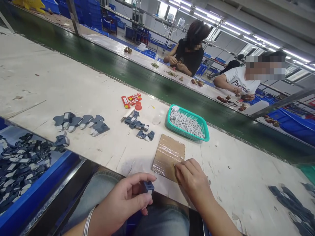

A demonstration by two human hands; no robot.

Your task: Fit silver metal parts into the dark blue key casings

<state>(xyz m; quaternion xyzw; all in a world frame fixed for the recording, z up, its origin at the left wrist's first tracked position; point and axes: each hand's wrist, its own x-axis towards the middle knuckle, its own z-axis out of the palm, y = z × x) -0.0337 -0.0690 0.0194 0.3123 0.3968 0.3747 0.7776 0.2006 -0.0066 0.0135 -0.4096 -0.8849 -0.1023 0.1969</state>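
Observation:
My left hand grips a small dark blue-grey plastic part with a pale grey face, between thumb and fingers above my lap. My right hand is over the lower right corner of a tape-covered cardboard piece, its thumb and fingertips pinched together. A tiny pale bit seems to show at those fingertips, too small to make out. Behind the cardboard stands a green plastic basket filled with small white-grey pieces. More blue-grey parts lie loosely left of the cardboard.
A blue bin at lower left holds many blue-grey and white parts. Another group of parts lies near the table edge. Red packets sit farther back. Dark pieces lie right. Beyond a green conveyor belt, two people work.

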